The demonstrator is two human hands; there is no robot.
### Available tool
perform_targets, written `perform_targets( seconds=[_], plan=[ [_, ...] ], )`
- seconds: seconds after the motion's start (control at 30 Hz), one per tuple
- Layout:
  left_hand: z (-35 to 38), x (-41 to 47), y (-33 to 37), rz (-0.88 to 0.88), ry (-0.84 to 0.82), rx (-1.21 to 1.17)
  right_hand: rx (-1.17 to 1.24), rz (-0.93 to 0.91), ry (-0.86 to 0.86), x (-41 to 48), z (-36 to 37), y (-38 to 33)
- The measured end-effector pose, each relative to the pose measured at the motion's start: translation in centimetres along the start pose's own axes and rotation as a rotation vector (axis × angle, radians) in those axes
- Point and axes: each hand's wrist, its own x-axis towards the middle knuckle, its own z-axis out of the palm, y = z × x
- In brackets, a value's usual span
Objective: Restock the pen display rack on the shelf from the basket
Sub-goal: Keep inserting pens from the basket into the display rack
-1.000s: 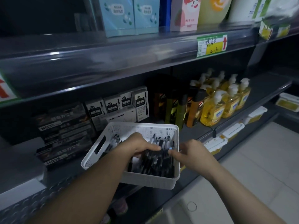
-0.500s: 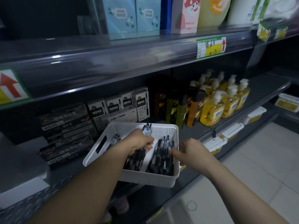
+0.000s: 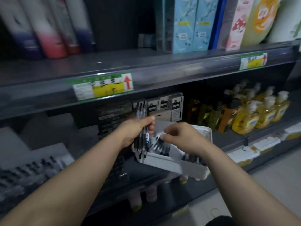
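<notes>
We see the left hand (image 3: 136, 129) raised above the white basket (image 3: 187, 168), its fingers and thumb wrapped round a bundle of pens (image 3: 142, 118) that stands upright, caps toward the shelf above. The basket sits at the front edge of the middle shelf (image 3: 231, 139), tilted, with its near corner past that edge. More dark pens (image 3: 158, 145) lie inside it, against its left wall.

The right hand (image 3: 182, 136) hangs over the middle of the basket with its fingers curled and its thumb and forefinger close together just above the loose pens. The blur is heavy here, so we cannot tell whether they pinch one.

The pen display rack (image 3: 31, 170) stands at the left end of the same shelf, well apart from the basket, blurred, with rows of dark pens in it. Behind the basket stand small white boxes (image 3: 164, 104). Toward the right end stand yellow pump bottles (image 3: 260, 116). A green and yellow price label (image 3: 102, 86) is fixed to the front edge of the shelf above.
</notes>
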Motion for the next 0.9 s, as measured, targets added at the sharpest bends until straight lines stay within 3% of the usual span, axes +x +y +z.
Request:
perform_targets(
  seconds=[0.07, 0.23, 0.4, 0.6, 0.9],
  plan=[
    [-2.1, -2.5, -0.8, 0.043, 0.111, 0.019, 0.065, -0.022, -0.149, -0.2, 2.3, -2.2],
    [-6.4, -7.3, -3.3, 0.143, 0.201, -0.007, 0.025, -0.048, -0.43, -1.2, 8.8, -5.9],
    [-9.7, -10.4, -5.4, 0.162, 0.333, -0.051, 0.421, 0.055, -0.697, -2.4, 14.5, -7.9],
    [-12.7, -11.2, -8.1, 0.179, 0.478, -0.144, 0.501, 0.071, -0.801, -2.1, 17.9, -9.0],
    [-15.0, -10.3, -9.4, 0.147, 0.422, -0.3, 0.483, 0.053, -0.819, -0.1, 20.4, -9.8]
  ],
)
